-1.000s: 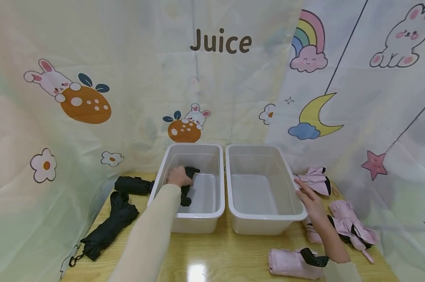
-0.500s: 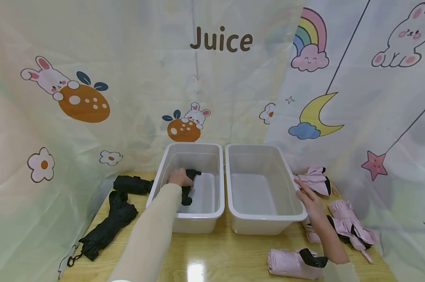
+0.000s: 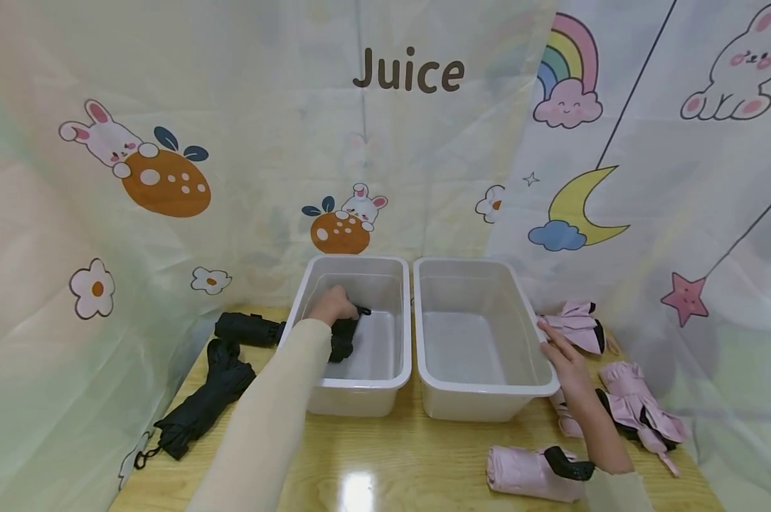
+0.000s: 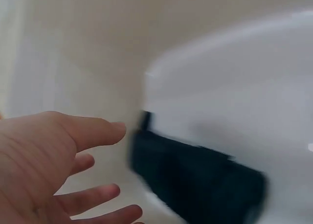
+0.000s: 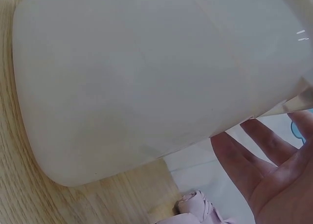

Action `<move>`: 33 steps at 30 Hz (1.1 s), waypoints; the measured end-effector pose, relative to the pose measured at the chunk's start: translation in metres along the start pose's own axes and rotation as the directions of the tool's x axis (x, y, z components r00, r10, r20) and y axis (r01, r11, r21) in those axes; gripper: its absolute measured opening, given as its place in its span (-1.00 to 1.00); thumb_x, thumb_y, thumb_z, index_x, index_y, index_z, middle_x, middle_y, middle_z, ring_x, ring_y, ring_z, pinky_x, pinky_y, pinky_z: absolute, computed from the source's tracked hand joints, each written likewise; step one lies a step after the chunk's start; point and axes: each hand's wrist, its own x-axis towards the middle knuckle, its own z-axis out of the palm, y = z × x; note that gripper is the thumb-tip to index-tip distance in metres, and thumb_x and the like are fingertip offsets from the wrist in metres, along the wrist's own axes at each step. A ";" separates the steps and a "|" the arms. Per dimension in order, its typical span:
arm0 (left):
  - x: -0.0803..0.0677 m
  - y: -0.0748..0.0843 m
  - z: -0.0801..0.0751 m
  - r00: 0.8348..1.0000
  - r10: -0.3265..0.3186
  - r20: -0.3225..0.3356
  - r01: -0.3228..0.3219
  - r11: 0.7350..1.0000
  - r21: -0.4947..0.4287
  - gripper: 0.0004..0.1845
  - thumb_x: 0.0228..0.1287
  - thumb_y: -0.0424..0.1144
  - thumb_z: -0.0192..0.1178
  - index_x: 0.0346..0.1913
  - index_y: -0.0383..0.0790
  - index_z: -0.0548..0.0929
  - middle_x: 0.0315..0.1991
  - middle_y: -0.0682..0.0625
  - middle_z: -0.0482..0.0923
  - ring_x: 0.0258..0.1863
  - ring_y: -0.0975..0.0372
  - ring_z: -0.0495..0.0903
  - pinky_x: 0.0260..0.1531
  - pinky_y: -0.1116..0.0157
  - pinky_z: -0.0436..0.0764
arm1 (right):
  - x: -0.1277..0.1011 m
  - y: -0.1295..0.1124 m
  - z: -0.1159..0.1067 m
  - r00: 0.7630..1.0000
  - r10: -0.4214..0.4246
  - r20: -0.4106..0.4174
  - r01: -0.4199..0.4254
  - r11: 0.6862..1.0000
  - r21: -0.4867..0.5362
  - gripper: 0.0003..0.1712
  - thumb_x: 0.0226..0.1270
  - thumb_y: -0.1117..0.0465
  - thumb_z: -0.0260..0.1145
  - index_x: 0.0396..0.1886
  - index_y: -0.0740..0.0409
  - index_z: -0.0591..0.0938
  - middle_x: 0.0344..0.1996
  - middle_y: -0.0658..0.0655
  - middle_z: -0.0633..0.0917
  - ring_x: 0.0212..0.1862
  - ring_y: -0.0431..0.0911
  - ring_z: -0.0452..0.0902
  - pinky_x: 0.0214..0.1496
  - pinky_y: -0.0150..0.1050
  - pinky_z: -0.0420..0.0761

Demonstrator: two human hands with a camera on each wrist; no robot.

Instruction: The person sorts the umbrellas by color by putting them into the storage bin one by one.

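Note:
A folded black umbrella (image 3: 343,341) lies in the left white bin (image 3: 358,385). My left hand (image 3: 333,306) reaches over that bin's left side, just above the umbrella. In the left wrist view the fingers and thumb (image 4: 105,132) are spread, and a gap separates them from the dark umbrella (image 4: 195,177). On the other side, my right hand (image 3: 570,366) rests with extended fingers against the right rim of the right white bin (image 3: 484,389). The right wrist view has those fingers (image 5: 268,142) touching the bin's edge from outside, nothing gripped.
Two more black umbrellas, one rolled (image 3: 247,329) and one looser (image 3: 206,398), lie left of the bins. Several pink umbrellas lie to the right, one with a black curved handle (image 3: 531,475) near the front. A printed curtain (image 3: 424,156) hangs behind the wooden table (image 3: 385,455).
My left hand has let go of the black umbrella and lifted slightly up and away from it. The umbrella has settled in the left bin. My right hand stays on the rim.

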 end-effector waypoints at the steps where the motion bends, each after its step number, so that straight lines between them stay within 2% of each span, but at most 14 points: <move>1: -0.001 0.004 -0.006 1.000 0.015 -0.009 -0.015 1.000 -0.025 -0.75 0.06 -0.24 0.37 -0.48 -0.24 0.48 -0.45 -0.05 0.45 -0.45 0.13 0.38 -0.38 0.21 0.48 | 0.000 0.000 0.000 1.000 0.001 0.000 -0.001 1.000 -0.002 -0.33 0.56 -0.07 0.00 0.56 -0.07 0.11 0.53 0.17 -0.03 0.27 -0.21 0.20 -0.06 -0.55 0.44; 4: -0.003 0.015 -0.024 0.998 0.056 -0.027 -0.058 0.995 -0.078 -0.64 0.08 -0.30 0.29 -0.61 -0.18 0.27 -0.63 0.01 0.15 -0.63 0.18 0.17 -0.58 0.25 0.29 | 0.001 0.001 0.001 1.000 -0.001 0.000 0.001 1.000 -0.008 -0.33 0.55 -0.09 0.01 0.55 -0.07 0.13 0.53 0.17 -0.02 0.24 -0.25 0.23 -0.07 -0.54 0.45; 6: -0.007 0.021 -0.037 0.996 0.087 -0.032 -0.090 0.990 -0.107 -0.79 0.11 -0.28 0.27 -0.54 -0.24 0.46 -0.61 0.03 0.25 -0.66 0.21 0.18 -0.63 0.29 0.27 | 0.001 0.002 0.001 1.000 -0.007 -0.004 0.007 1.000 -0.012 -0.33 0.55 -0.08 0.01 0.55 -0.05 0.13 0.53 0.16 0.00 0.17 -0.34 0.26 -0.08 -0.54 0.45; 7: -0.010 0.024 -0.043 0.996 0.088 -0.016 -0.090 0.986 -0.137 -0.84 0.14 -0.26 0.27 -0.41 -0.29 0.55 -0.55 0.01 0.32 -0.66 0.22 0.19 -0.64 0.29 0.27 | 0.001 0.002 0.001 1.000 -0.010 -0.005 0.010 1.000 -0.010 -0.33 0.55 -0.08 0.01 0.55 -0.05 0.14 0.52 0.15 0.01 0.14 -0.38 0.27 -0.08 -0.54 0.46; 8: -0.012 0.026 -0.050 0.995 0.097 -0.008 -0.098 0.983 -0.153 -0.80 0.16 -0.23 0.28 -0.25 -0.31 0.63 -0.45 -0.01 0.43 -0.65 0.22 0.21 -0.64 0.30 0.29 | 0.001 0.002 0.002 1.000 -0.015 -0.005 0.015 1.000 -0.002 -0.33 0.55 -0.07 0.02 0.55 -0.03 0.14 0.52 0.14 0.03 0.12 -0.40 0.27 -0.08 -0.54 0.46; 9: -0.015 0.028 -0.056 0.994 0.111 -0.013 -0.112 0.979 -0.170 -0.70 0.18 -0.20 0.29 -0.08 -0.32 0.65 -0.31 -0.04 0.52 -0.61 0.21 0.28 -0.62 0.31 0.33 | 0.001 0.002 0.002 1.000 -0.018 -0.005 0.018 1.000 0.003 -0.33 0.55 -0.06 0.02 0.54 -0.03 0.15 0.52 0.14 0.03 0.10 -0.42 0.28 -0.08 -0.54 0.46; 11: -0.021 0.031 -0.068 0.989 0.146 -0.030 -0.149 0.969 -0.197 -0.51 0.21 -0.15 0.31 0.17 -0.30 0.58 -0.01 -0.10 0.56 -0.46 0.16 0.44 -0.50 0.26 0.48 | 0.001 0.003 0.002 1.000 -0.026 -0.003 0.026 1.000 0.009 -0.34 0.55 -0.05 0.02 0.54 -0.01 0.15 0.52 0.14 0.04 0.09 -0.44 0.28 -0.08 -0.55 0.46; 14: -0.030 0.029 -0.086 0.976 0.204 -0.079 -0.216 0.955 -0.203 -0.54 0.22 -0.15 0.31 0.12 -0.32 0.61 0.12 -0.16 0.53 -0.20 0.06 0.54 -0.25 0.16 0.58 | 0.001 0.003 0.003 0.999 -0.034 0.008 0.034 0.999 0.015 -0.34 0.56 -0.04 0.01 0.55 0.00 0.13 0.52 0.16 0.02 0.17 -0.35 0.27 -0.06 -0.55 0.45; 15: -0.034 0.026 -0.092 0.970 0.222 -0.099 -0.238 0.952 -0.195 -0.56 0.22 -0.14 0.30 0.10 -0.32 0.61 0.11 -0.17 0.53 -0.08 0.03 0.53 -0.16 0.13 0.57 | 0.002 0.004 0.003 0.999 -0.034 0.012 0.034 0.999 0.010 -0.34 0.56 -0.04 0.01 0.55 -0.01 0.13 0.53 0.17 0.00 0.20 -0.33 0.25 -0.06 -0.55 0.45; 17: -0.040 0.019 -0.101 0.965 0.233 -0.118 -0.252 0.947 -0.197 -0.57 0.24 -0.14 0.30 0.09 -0.32 0.60 0.12 -0.19 0.52 -0.01 0.01 0.52 -0.09 0.08 0.56 | 0.002 0.004 0.003 0.999 -0.034 0.019 0.034 0.999 0.007 -0.34 0.56 -0.04 0.00 0.55 -0.02 0.12 0.53 0.17 -0.02 0.22 -0.29 0.24 -0.06 -0.55 0.45; 22: -0.061 -0.001 -0.118 0.964 0.229 -0.138 -0.258 0.930 -0.262 -0.54 0.30 -0.15 0.25 0.16 -0.35 0.53 0.06 -0.26 0.51 -0.02 -0.03 0.53 -0.09 0.06 0.57 | 0.004 0.005 0.003 0.999 -0.032 0.023 0.031 0.999 0.027 -0.33 0.56 -0.04 0.01 0.55 -0.04 0.12 0.53 0.15 -0.02 0.17 -0.35 0.26 -0.07 -0.55 0.45; 26: -0.083 -0.020 -0.130 0.961 0.221 -0.166 -0.263 0.913 -0.311 -0.55 0.34 -0.15 0.23 0.21 -0.28 0.51 0.04 -0.25 0.52 -0.02 -0.05 0.53 -0.06 0.02 0.55 | 0.003 0.006 0.003 0.999 -0.038 0.023 0.036 0.997 0.065 -0.34 0.56 -0.01 0.03 0.55 -0.04 0.12 0.53 0.09 -0.01 0.12 -0.42 0.27 -0.07 -0.55 0.45; 29: -0.098 -0.040 -0.136 0.958 0.219 -0.186 -0.270 0.909 -0.317 -0.55 0.35 -0.10 0.23 0.22 -0.22 0.51 0.06 -0.24 0.52 0.01 -0.06 0.52 -0.05 -0.01 0.53 | 0.002 0.006 0.002 0.999 -0.051 0.021 0.048 0.992 0.117 -0.35 0.56 0.03 0.04 0.55 -0.02 0.14 0.53 0.06 0.00 0.10 -0.44 0.31 -0.08 -0.55 0.47; 33: -0.115 -0.075 -0.136 0.952 0.226 -0.205 -0.281 0.911 -0.301 -0.50 0.36 -0.04 0.22 0.25 -0.21 0.51 0.10 -0.26 0.52 0.05 -0.10 0.52 -0.06 -0.04 0.54 | 0.002 0.006 0.003 0.998 -0.066 0.020 0.061 0.983 0.176 -0.37 0.56 0.08 0.06 0.54 -0.04 0.17 0.53 0.03 0.02 0.08 -0.44 0.35 -0.10 -0.54 0.49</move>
